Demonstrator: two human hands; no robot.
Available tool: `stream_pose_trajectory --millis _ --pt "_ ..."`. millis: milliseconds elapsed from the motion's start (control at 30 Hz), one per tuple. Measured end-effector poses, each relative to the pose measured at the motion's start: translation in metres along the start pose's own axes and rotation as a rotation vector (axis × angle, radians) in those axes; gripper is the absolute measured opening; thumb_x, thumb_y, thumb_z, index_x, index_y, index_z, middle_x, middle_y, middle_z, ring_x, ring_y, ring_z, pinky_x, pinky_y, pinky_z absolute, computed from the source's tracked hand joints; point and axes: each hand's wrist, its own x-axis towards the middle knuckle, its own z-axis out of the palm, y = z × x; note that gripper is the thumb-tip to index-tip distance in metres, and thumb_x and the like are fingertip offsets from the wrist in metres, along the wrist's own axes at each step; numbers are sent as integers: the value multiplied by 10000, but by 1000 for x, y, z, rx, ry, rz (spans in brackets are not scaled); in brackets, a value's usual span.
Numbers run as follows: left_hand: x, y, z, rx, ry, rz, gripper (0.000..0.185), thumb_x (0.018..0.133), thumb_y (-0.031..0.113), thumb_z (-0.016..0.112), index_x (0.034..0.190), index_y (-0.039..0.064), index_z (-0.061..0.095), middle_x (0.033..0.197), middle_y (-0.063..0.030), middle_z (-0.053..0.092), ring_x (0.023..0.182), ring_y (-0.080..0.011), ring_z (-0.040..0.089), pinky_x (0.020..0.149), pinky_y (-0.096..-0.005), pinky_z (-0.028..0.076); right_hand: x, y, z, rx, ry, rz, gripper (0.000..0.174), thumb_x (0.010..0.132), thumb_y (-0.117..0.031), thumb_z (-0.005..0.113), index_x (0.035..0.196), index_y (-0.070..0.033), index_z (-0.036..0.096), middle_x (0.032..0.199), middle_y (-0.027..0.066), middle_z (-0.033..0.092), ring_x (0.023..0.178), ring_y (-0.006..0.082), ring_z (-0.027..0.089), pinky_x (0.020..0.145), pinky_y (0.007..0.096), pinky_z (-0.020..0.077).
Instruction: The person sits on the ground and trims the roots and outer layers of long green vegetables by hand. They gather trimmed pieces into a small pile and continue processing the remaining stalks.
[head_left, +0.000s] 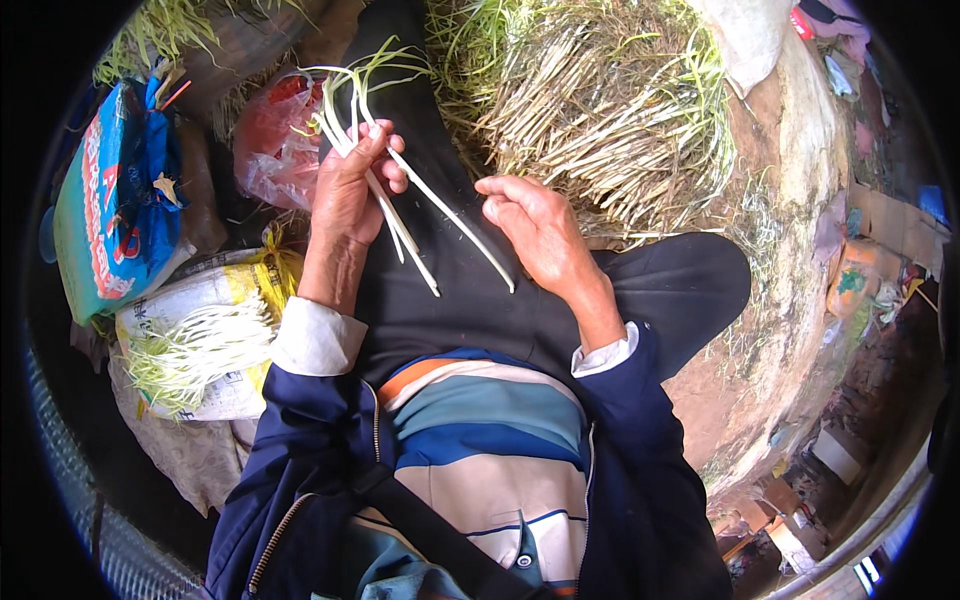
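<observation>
My left hand (358, 176) pinches several long, pale blanched shoots (450, 214) with yellow-green leaf tips, between thumb and fingers. Their leaves fan out past the fingertips, and the white stalk ends slant down over my dark trousers (465, 300). To the right, my right hand (538, 231) hovers above my lap, apart from the stalks. Its fingers are bent together with the thumb near the index finger, and nothing shows between them. A sheaf of trimmed pale shoots (210, 349) lies on a white and yellow woven sack (232, 394) at my left.
A large heap of cut shoots (607, 135), with roots and straw, lies beyond my right knee. At left stand a blue and green printed bag (112, 202) and a reddish plastic bag (274, 157). Pale sheeting (802, 225) and scattered cardboard (795, 540) lie along the right.
</observation>
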Motion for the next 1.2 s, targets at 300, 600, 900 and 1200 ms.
stream_pose_trajectory --millis 300,600,900,1200 --pt "-3 -6 11 54 19 -13 170 1015 103 648 1150 0 631 932 -129 720 597 -143 658 529 -253 543 32 -10 43 442 -216 332 280 1063 -269 560 1113 -17 674 825 7 622 707 71 614 603 221 493" --pt "5 -10 9 55 46 11 171 1024 96 633 1160 -7 634 950 -144 731 630 -149 666 558 -263 537 -1 -6 25 400 -126 368 270 1059 -292 583 1036 -46 692 732 -53 530 609 24 445 533 195 361" --pt "3 -12 9 67 54 -4 189 1031 115 628 1169 -14 630 962 -165 734 641 -163 677 566 -279 541 6 4 38 366 -38 268 211 1048 -219 576 1029 -43 691 768 -52 550 676 29 485 580 201 413" --pt "6 -15 7 107 16 -8 216 1034 170 645 1166 0 626 980 -163 732 646 -165 675 569 -277 542 -8 11 26 388 -14 347 202 1048 -214 596 1011 -46 700 772 -56 559 674 24 487 568 193 412"
